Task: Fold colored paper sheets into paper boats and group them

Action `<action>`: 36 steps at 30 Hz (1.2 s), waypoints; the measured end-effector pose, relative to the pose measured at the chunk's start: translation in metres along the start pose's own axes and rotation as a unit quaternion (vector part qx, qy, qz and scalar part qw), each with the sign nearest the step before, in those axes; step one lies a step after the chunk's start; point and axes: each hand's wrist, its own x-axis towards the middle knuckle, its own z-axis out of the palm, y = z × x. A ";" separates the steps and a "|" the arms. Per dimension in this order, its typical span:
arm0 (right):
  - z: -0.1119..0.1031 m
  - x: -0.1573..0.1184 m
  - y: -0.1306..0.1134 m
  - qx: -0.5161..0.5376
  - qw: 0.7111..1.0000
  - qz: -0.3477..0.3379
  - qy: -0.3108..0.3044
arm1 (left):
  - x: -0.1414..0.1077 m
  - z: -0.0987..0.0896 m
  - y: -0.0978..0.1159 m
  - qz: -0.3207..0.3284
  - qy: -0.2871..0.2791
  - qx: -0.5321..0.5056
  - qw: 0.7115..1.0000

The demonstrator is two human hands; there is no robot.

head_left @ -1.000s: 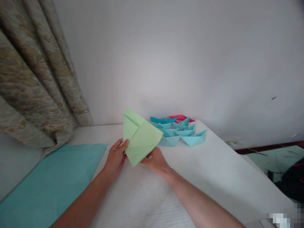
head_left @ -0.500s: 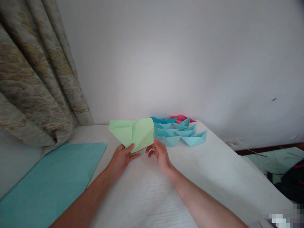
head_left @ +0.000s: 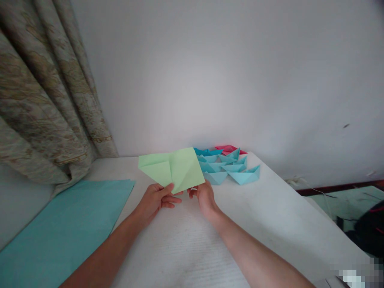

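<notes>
A light green sheet of paper (head_left: 183, 170) with creases is held up above the white table, its left part folded to a slanted lower edge. My left hand (head_left: 154, 200) pinches its bottom edge, thumb on the front and fingers behind and below. At the lower right corner, my right hand (head_left: 205, 198) holds the paper, its fingertips partly hidden behind the sheet. Just right of the paper stand several light blue folded paper boats (head_left: 244, 176), with a darker blue one (head_left: 210, 152) and a red one (head_left: 229, 149) behind them.
Large teal sheets (head_left: 69, 228) lie on the left of the white table (head_left: 180, 248). A patterned curtain (head_left: 51, 92) hangs at the left, and a plain wall rises behind. Past the table's right edge are a cable and a dark object (head_left: 370, 230).
The right part of the green paper, curled before, now lies flatter and reaches further right and down. My right hand has shifted slightly right and down with its corner.
</notes>
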 end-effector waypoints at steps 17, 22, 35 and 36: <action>0.007 -0.009 -0.006 -0.083 0.992 -0.002 -0.098 | -0.006 -0.001 0.001 0.027 -0.127 0.074 0.989; 0.008 -0.009 -0.007 -0.086 0.992 0.004 -0.096 | -0.007 -0.001 0.001 0.033 -0.135 0.097 0.985; 0.010 -0.009 -0.004 -0.048 0.993 0.025 -0.108 | -0.004 -0.003 -0.003 0.048 -0.103 0.154 0.982; 0.010 -0.009 -0.003 -0.047 0.992 0.024 -0.113 | -0.004 -0.004 -0.003 0.051 -0.101 0.158 0.981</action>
